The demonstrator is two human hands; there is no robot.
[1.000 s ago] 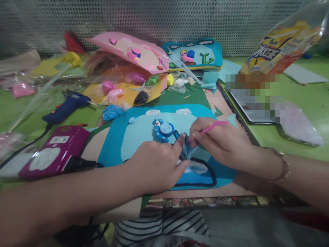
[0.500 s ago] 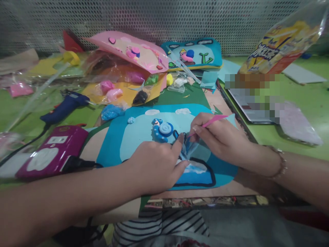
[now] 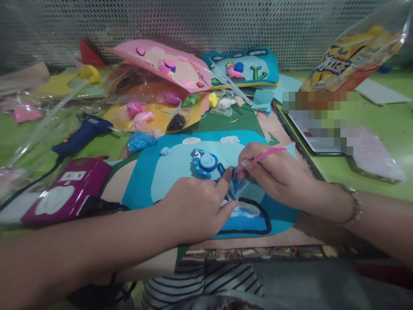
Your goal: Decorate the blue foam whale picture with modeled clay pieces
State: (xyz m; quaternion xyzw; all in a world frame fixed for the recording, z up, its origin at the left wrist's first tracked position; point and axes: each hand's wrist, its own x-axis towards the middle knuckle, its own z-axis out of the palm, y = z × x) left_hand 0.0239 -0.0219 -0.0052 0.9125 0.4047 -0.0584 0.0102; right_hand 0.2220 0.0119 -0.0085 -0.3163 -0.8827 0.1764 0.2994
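With the right hand gripping the pink tool and the left hand resting, thumb and forefinger parted, at the blue clay on the card near the snail, short, light strokes seem best, bracing without denting.

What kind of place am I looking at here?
Probably a craft table, with a blue glue gun, a bagged blue lump like modelling clay, and a blue paper picture bearing a raised snail.

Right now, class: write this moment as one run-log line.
left hand: touching blue picture | right hand: holding pink tool | blue snail: on picture
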